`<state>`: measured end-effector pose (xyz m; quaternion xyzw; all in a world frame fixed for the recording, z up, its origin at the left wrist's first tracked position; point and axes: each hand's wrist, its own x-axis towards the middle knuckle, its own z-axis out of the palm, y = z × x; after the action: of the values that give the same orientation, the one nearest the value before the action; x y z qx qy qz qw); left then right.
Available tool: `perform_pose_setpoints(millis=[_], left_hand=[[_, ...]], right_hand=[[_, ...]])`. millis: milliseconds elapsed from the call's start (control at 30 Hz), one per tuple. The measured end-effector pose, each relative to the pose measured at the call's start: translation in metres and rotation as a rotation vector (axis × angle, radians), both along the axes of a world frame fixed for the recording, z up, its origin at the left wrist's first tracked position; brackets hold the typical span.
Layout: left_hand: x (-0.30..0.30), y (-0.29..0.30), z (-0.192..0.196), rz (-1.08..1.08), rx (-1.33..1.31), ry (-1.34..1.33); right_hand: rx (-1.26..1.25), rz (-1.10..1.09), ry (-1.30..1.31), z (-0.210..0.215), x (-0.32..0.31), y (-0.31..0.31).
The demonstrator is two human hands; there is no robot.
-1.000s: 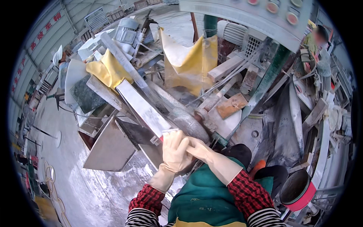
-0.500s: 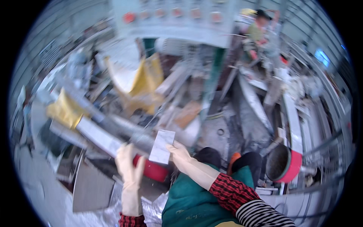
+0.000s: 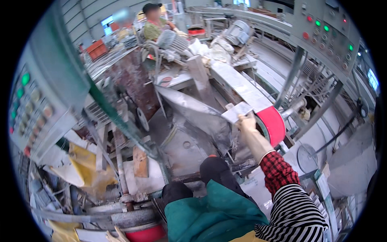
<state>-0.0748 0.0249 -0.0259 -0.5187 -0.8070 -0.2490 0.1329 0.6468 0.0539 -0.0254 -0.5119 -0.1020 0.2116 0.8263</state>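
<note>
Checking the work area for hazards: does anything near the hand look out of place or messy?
Grey dust coats the machine bed. The gloved right hand holds a small flat tile close beside the red wheel. Crumpled yellow sheeting lies among clutter on the left.

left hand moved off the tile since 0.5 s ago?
Yes. Only the right hand holds the tile by the red roller; the left hand is out of view.

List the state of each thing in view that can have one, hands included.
Right hand: gloved, shut on the flat grey piece.
Flat grey piece: held level beside the red wheel.
Red wheel: upright; spinning or not, cannot tell.
Left hand: not in view.
Right control panel: green lamps lit.
</note>
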Motion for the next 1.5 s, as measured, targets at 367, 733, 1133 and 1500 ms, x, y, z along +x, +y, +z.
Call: perform_pose_setpoints(millis=[367, 733, 1133, 1500], left_hand=[[-0.049, -0.001, -0.036, 0.044, -0.008, 0.172], [-0.012, 0.000, -0.016, -0.002, -0.048, 0.086], [-0.020, -0.003, -0.025, 0.004, -0.157, -0.068], [0.033, -0.015, 0.043, -0.301, -0.190, -0.684]], right_hand=[[-0.381, -0.258, 0.054, -0.038, 0.122, -0.072], [-1.426, 0.103, -0.527, -0.034, 0.153, -0.072], [-0.910, -0.229, -0.317, -0.043, 0.121, -0.058], [-0.078, 1.045, -0.141, 0.013, -0.150, 0.097]])
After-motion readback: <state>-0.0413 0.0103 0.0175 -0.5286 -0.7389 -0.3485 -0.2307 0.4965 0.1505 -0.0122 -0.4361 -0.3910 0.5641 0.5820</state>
